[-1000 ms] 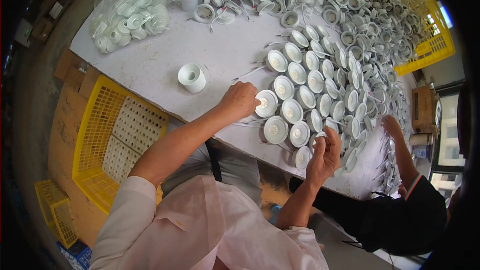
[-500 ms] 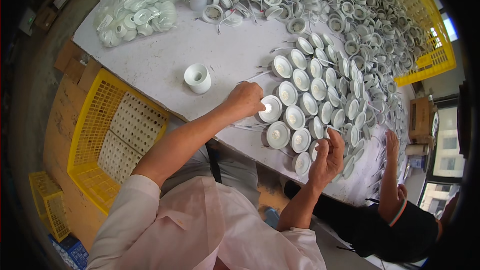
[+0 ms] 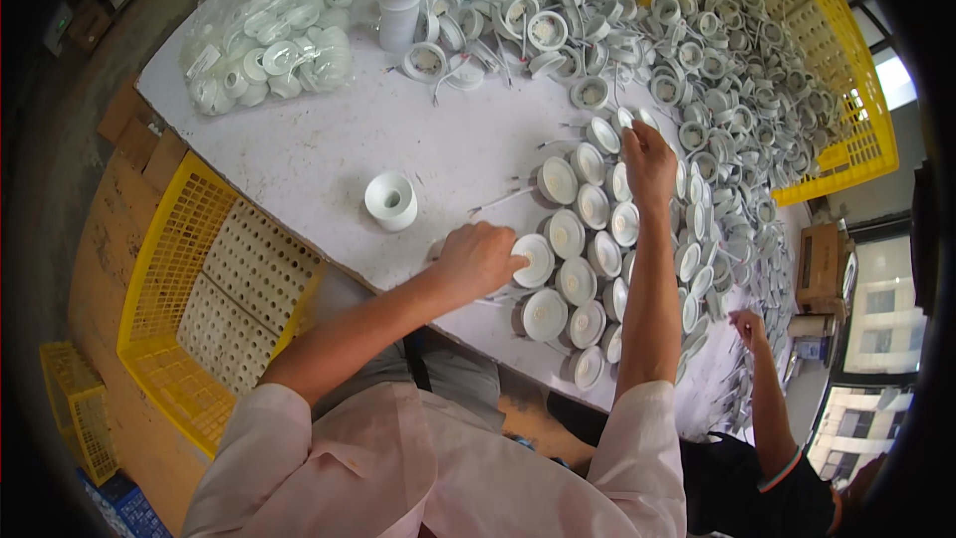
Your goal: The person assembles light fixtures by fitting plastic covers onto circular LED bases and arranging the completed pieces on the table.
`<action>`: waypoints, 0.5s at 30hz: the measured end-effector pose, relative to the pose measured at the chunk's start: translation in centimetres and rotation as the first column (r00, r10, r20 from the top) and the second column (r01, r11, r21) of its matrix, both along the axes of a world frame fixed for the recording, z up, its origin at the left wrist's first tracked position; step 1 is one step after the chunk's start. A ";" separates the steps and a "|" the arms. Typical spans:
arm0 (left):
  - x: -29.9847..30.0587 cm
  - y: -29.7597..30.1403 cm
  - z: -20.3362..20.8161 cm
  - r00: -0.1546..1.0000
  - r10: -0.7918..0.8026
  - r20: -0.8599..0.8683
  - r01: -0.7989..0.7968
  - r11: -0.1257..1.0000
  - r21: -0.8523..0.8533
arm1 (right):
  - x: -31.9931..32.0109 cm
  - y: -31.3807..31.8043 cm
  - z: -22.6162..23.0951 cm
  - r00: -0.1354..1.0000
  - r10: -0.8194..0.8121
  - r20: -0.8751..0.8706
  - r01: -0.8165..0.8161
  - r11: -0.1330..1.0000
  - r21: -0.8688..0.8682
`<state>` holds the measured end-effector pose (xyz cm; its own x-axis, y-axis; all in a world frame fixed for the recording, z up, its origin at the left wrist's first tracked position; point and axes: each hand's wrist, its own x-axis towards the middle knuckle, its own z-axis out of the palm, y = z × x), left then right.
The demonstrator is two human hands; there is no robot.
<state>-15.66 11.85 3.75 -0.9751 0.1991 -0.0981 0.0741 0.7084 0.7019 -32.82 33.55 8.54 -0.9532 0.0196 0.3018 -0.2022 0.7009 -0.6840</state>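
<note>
White round LED downlights (image 3: 575, 281) stand close together in slanting rows on the table, faces up, with thin wires trailing. At the rows' left edge, my left hand (image 3: 480, 257) has its fingers curled and its thumb and forefinger at the rim of one downlight (image 3: 534, 261). My right hand (image 3: 649, 161) reaches over the rows to their far end, fingers closed together beside a downlight (image 3: 602, 134); what lies under its fingertips is hidden. A stack of white cups or rings (image 3: 390, 201) stands alone, left of and beyond my left hand.
A heap of white lamp housings (image 3: 717, 90) fills the far right, by a tipped yellow basket (image 3: 874, 130). A clear bag of white rings (image 3: 274, 45) and stacked cups (image 3: 398, 0) lie far left. A yellow basket (image 3: 159, 284) stands below left; a co-worker's hand (image 3: 749, 327) is at right.
My right hand has moved from the near end of the rows away to the far end, its fingers closing. My left hand stays at the same downlight. The co-worker's hand has lowered.
</note>
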 end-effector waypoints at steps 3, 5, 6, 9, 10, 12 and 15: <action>1.7 -1.1 1.4 0.999 0.010 -0.037 -0.008 0.998 0.066 | -6.1 -0.9 -2.5 0.992 0.019 -0.124 0.019 0.955 0.295; 3.0 -1.8 1.6 0.995 0.037 -0.095 -0.021 0.986 0.167 | -9.2 -1.7 -3.2 0.993 -0.110 0.037 0.079 0.874 0.480; 3.6 -2.2 1.6 0.982 0.042 -0.186 0.007 0.967 0.255 | -10.6 -1.8 -4.2 0.994 -0.100 0.034 0.071 0.874 0.480; 5.2 -3.2 0.8 0.948 0.072 -0.310 0.046 0.932 0.358 | -12.3 -1.9 -5.4 0.986 -0.161 0.047 0.116 0.859 0.498; 5.5 -3.6 0.4 0.936 0.094 -0.339 0.042 0.927 0.373 | -12.8 -2.3 -5.8 0.987 -0.152 0.049 0.108 0.861 0.498; 6.0 -4.2 -0.3 0.933 0.115 -0.340 0.024 0.926 0.378 | -13.1 -2.8 -6.0 0.986 -0.137 0.089 0.074 0.858 0.509; 6.4 -4.5 -0.5 0.935 0.144 -0.324 0.001 0.912 0.409 | -12.2 -3.6 -6.3 0.996 -0.093 0.015 0.075 0.879 0.470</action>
<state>-9.29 7.35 3.25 -0.9464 0.0785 0.3134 0.3186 0.3883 0.8647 -45.05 29.90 2.26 -0.9646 -0.0354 0.2612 -0.1100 0.9545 -0.2770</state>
